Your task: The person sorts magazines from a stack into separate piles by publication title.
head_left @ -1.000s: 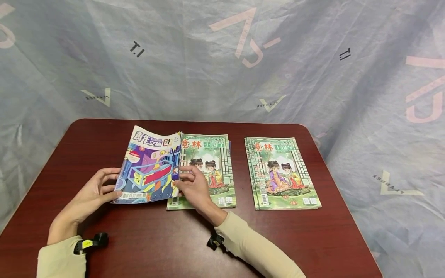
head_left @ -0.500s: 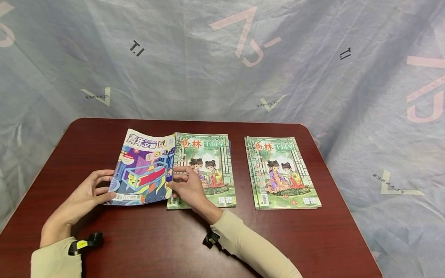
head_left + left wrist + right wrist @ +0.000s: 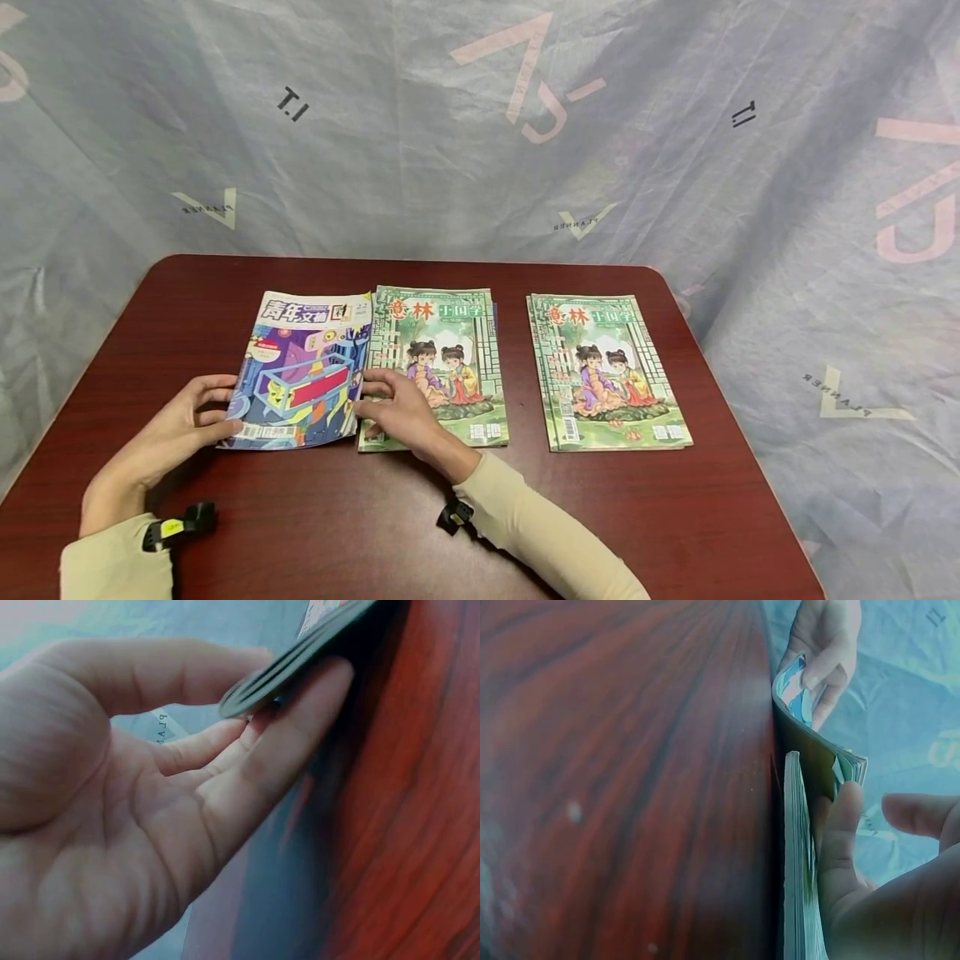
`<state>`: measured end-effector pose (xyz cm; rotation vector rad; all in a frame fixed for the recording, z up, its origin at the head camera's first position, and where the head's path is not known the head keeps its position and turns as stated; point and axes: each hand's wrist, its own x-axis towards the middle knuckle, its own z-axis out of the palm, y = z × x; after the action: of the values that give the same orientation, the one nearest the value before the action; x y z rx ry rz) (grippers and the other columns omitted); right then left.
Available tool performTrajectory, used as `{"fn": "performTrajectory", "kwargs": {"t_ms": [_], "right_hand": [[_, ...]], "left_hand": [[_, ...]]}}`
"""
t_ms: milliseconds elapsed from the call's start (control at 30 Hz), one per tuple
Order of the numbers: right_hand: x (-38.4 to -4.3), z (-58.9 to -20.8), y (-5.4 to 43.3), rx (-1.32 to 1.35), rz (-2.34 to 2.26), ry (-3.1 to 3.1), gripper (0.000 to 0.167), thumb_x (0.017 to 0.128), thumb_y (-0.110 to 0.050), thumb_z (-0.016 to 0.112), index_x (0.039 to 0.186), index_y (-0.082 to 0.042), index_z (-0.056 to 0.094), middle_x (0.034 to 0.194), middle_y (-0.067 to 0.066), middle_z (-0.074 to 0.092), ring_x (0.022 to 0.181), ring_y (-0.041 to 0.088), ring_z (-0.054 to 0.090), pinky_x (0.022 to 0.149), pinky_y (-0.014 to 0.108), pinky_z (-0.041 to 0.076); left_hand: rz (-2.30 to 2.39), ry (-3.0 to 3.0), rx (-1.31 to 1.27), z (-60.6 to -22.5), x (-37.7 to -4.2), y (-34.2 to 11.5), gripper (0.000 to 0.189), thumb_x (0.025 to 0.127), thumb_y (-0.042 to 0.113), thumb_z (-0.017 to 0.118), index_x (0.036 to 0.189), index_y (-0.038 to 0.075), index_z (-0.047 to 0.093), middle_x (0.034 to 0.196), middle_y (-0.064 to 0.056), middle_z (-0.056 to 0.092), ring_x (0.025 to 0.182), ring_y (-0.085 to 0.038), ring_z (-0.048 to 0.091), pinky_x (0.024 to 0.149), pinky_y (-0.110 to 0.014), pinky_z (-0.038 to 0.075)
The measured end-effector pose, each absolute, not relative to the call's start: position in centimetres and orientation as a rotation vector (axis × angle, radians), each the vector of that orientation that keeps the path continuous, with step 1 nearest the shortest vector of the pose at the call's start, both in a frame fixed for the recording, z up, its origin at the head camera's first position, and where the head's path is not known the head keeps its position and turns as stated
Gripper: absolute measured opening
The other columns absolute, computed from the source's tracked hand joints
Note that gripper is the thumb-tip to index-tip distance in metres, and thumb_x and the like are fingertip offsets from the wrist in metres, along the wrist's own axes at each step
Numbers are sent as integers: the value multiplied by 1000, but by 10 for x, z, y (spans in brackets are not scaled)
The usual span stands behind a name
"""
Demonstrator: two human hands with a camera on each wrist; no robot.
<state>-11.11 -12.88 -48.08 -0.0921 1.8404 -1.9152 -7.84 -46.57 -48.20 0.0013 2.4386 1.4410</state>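
Note:
A magazine (image 3: pixel 303 375) with a purple and blue cover is tilted just above the table, on the left. My left hand (image 3: pixel 176 429) pinches its lower left edge between thumb and fingers. Its edge looks layered in the left wrist view; I cannot tell whether more than one copy is held. My right hand (image 3: pixel 401 417) is at the right edge. In the right wrist view its fingers (image 3: pixel 844 825) touch beneath that edge, while the thumb stands apart. Under the right hand lies a stack of green magazines (image 3: pixel 442 367), with a bluish edge showing on its right.
A second stack of green magazines (image 3: pixel 611 371) lies to the right, its copies slightly offset. Everything rests on a dark red wooden table (image 3: pixel 360 533). A grey printed cloth (image 3: pixel 420 150) hangs behind and around the table.
The purple-covered magazine has shifted left and down, flattening off the green stack beside it. Both hands have moved left with it. The right thumb now sits at the edge rather than over the cover.

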Motion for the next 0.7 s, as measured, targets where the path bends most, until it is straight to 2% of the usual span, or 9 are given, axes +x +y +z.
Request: {"fn": "performTrajectory", "kwargs": {"t_ms": [200, 367, 567, 700], "right_hand": [[-111, -481, -129, -180, -1842, 1798, 69, 102, -2, 75, 165, 0, 48, 162, 22, 57, 117, 32, 77, 72, 35, 67], [-110, -480, -128, -232, -1780, 1800, 73, 103, -3, 75, 169, -1, 43, 166, 22, 52, 115, 33, 78, 76, 36, 67], [-110, -478, -129, -272, -1710, 1848, 75, 104, -7, 75, 171, -4, 41, 167, 20, 52, 116, 27, 77, 81, 34, 66], [-111, -478, -130, -283, -1707, 1848, 73, 105, -6, 74, 171, -4, 41, 167, 20, 52, 118, 29, 77, 80, 35, 66]], "left_hand": [[1389, 2479, -25, -481, -79, -471, 72, 108, 4, 68, 161, -16, 23, 146, -39, 45, 97, 8, 58, 76, -21, 56], [1357, 2533, -48, -482, -80, -473, 65, 114, 11, 62, 160, -18, 27, 142, -39, 49, 95, 11, 57, 76, -16, 54], [1329, 2566, -57, -482, -80, -475, 60, 117, 17, 57, 158, -18, 32, 134, -37, 56, 90, 5, 61, 74, -17, 54], [1328, 2576, -74, -481, -79, -476, 57, 119, 21, 53, 158, -17, 36, 130, -31, 60, 88, 2, 64, 74, -20, 57]]}}
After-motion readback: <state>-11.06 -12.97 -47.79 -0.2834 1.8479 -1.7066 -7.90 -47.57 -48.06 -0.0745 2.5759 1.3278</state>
